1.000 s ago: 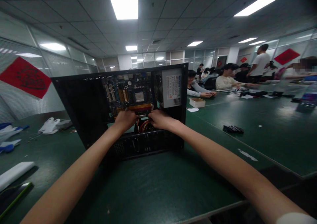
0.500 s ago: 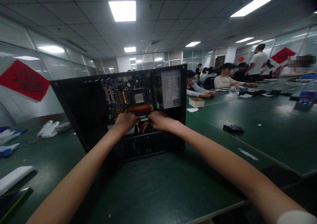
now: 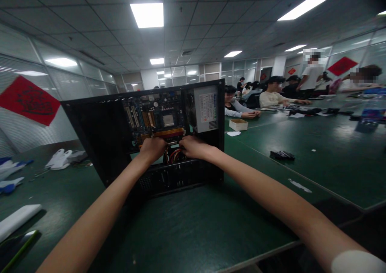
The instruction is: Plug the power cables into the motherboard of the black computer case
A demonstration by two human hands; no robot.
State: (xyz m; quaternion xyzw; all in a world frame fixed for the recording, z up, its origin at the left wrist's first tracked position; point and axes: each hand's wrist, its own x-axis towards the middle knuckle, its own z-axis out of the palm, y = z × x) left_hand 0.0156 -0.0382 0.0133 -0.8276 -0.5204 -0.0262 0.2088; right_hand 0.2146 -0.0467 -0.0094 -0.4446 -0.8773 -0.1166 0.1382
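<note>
A black computer case (image 3: 93, 132) stands on the table with its side open toward me. Inside it are a motherboard (image 3: 141, 104) and a grey power supply (image 3: 208, 109) at the upper right. My left hand (image 3: 153, 148) is closed at the board's lower edge, just below the orange and red memory slots (image 3: 171, 132). Level with it, my right hand (image 3: 192, 146) has its fingers bent and pressed together. Between the two hands shows a thin strip; my fingers hide what they grip. Coloured cables (image 3: 177, 156) hang just beneath them.
The green table (image 3: 187, 228) carries a white carton (image 3: 238, 124) and a black part (image 3: 282, 155) at right. White plastic bags (image 3: 60, 159), a white bar-shaped thing (image 3: 19, 220) and a green-edged phone-like thing (image 3: 18, 249) lie left. Several people sit across the table; one person (image 3: 310, 74) stands.
The view has shifted slightly, so the scene sits a little further left. Both hands stay at the same spot on the board, with no clear change in their grip.
</note>
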